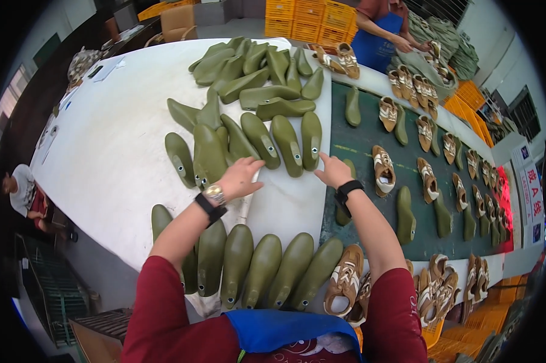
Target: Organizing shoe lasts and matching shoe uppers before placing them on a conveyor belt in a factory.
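Observation:
Several green plastic shoe lasts (287, 145) stand in a short row on the white tabletop, their ends with round holes facing me. My left hand (240, 177) has its fingers spread, with the fingertips by the lower end of a shoe last (260, 140); whether they touch it I cannot tell. Close to the rightmost last of that row (311, 140) is my right hand (335, 171), thumb and fingers apart and nothing held. Beneath my right wrist another last (344, 199) lies partly hidden on the green conveyor belt. A dark band circles each wrist.
More lasts are heaped at the far side (243, 66), and another row lies along the near edge (264, 266). Brown-and-white shoes (384, 169) and lasts line the green belt (370, 224). A co-worker in a blue apron (379, 45) handles a shoe beyond it; another person (28, 196) sits left.

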Action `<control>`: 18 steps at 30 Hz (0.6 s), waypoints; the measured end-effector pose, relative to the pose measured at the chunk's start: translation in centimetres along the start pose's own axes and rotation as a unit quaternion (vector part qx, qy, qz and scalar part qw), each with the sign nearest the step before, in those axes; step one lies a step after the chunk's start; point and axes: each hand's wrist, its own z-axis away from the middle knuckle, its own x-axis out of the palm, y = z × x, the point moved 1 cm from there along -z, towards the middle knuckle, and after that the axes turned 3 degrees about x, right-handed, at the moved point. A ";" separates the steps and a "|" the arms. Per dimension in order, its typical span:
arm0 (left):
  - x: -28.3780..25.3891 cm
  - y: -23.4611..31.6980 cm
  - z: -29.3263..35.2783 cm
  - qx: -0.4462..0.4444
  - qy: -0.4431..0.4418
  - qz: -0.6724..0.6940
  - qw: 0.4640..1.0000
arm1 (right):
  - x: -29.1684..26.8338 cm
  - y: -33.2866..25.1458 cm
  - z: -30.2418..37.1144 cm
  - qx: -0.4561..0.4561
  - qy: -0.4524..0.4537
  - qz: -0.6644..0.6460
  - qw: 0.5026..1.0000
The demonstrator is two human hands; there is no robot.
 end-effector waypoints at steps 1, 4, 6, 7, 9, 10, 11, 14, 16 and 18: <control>0.6 0.4 -1.4 -0.033 -0.002 -0.017 0.999 | 0.2 -1.0 -1.1 0.000 0.003 -0.009 1.000; 3.0 0.8 -5.7 -0.156 0.043 -0.048 0.986 | 0.8 -2.9 -3.4 0.005 -0.022 -0.033 0.999; 4.6 -0.8 -8.0 -0.292 0.103 -0.032 0.950 | 2.5 -2.9 -4.3 0.006 0.064 -0.083 0.995; 5.4 -1.3 -8.7 -0.337 0.133 0.016 0.932 | 3.1 -2.9 -4.7 0.018 0.055 -0.116 0.992; 7.7 -3.5 -9.8 -0.379 0.167 0.065 0.908 | 4.0 -2.3 -5.0 0.014 0.070 -0.129 0.989; 9.3 -5.9 -9.6 -0.413 0.268 0.092 0.866 | 4.2 -3.0 -5.1 0.007 0.075 -0.128 0.989; 10.3 -8.0 -9.5 -0.440 0.365 0.117 0.812 | 4.6 -3.6 -5.2 -0.003 0.077 -0.138 0.987; 10.9 -12.7 -9.0 -0.428 0.409 0.170 0.788 | 4.7 -4.8 -5.2 -0.009 0.049 -0.123 0.991; 10.2 -12.4 -10.5 -0.491 0.333 0.180 0.785 | 4.8 -3.2 -5.3 0.001 0.051 -0.118 0.992; 8.7 -13.7 -10.4 -0.497 0.222 0.212 0.811 | 4.4 -3.0 -5.5 -0.005 0.055 -0.120 0.991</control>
